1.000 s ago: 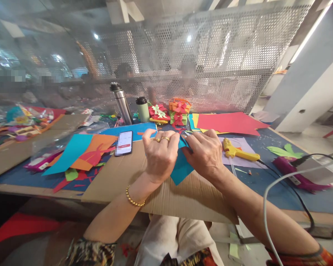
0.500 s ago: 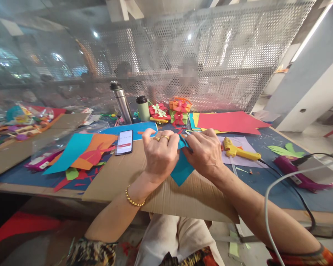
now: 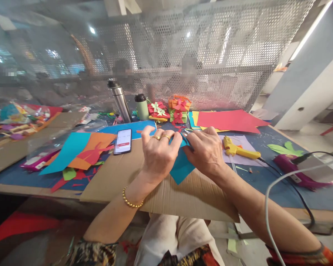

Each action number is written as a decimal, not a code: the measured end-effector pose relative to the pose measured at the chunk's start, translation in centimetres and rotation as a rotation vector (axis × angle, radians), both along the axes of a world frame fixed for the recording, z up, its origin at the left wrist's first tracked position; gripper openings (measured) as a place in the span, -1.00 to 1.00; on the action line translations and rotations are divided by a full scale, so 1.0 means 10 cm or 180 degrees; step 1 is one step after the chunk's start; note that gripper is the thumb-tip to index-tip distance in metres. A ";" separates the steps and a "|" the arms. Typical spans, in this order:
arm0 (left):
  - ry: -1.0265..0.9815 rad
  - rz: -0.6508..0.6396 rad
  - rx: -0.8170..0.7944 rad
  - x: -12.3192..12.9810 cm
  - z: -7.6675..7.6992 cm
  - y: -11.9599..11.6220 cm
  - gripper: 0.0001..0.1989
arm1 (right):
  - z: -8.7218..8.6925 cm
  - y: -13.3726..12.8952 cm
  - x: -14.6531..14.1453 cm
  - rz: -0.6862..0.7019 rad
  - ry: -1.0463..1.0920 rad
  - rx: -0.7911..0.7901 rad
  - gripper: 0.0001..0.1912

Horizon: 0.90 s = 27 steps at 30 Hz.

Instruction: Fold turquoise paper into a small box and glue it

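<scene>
A piece of blue paper (image 3: 181,169) is pinched between both hands above a brown cardboard sheet (image 3: 122,177). My left hand (image 3: 160,153), with gold rings and a beaded bracelet, is closed on the paper's upper left part. My right hand (image 3: 207,149) grips it from the other side, knuckles up. The upper edge looks bent between the fingers, and a pointed corner hangs down toward me. Fingertips of both hands are mostly hidden behind the knuckles.
A phone (image 3: 123,141) lies left of my hands, beside orange and blue paper (image 3: 69,149). On the right are a yellow glue gun (image 3: 238,150), its cord and a purple-and-white power strip (image 3: 296,175). Two bottles, paper boxes (image 3: 179,111) and red sheets (image 3: 229,120) stand or lie behind.
The hands keep hold of the blue paper almost in place; the left fingers have shifted slightly along its upper edge. The view has moved a little.
</scene>
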<state>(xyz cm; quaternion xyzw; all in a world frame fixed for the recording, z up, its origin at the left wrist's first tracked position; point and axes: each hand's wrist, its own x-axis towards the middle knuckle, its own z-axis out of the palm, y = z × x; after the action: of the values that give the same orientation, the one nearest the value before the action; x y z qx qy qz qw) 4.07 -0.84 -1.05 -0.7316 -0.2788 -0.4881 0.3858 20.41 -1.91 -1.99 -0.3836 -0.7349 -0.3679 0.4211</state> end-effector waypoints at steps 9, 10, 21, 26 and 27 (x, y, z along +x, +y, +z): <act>-0.0131 -0.0146 -0.0019 -0.01 -0.03 0.00 -0.77 | 0.00 0.00 -0.01 0.0032 0.0042 -0.0168 -0.77; -0.0140 -0.0181 -0.0066 -0.01 -0.03 0.00 -0.79 | 0.00 0.00 -0.02 0.0036 0.0063 -0.0201 -0.77; -0.0054 -0.0512 -0.0033 -0.05 -0.01 0.00 -0.81 | -0.02 0.03 0.00 0.0087 0.0171 -0.0206 -0.76; 0.0081 -0.0462 0.0033 -0.05 0.02 -0.03 -0.82 | -0.01 0.02 -0.01 0.0149 0.0152 -0.0141 -0.74; 0.0094 -0.0439 0.0017 -0.05 0.02 -0.03 -0.83 | -0.01 0.02 -0.02 0.0134 0.0150 -0.0139 -0.74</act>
<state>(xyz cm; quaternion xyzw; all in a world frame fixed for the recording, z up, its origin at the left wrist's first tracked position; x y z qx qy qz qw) 3.60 -1.17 -0.83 -0.7551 -0.2208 -0.5034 0.3572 20.24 -1.72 -2.06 -0.3858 -0.7406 -0.3337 0.4374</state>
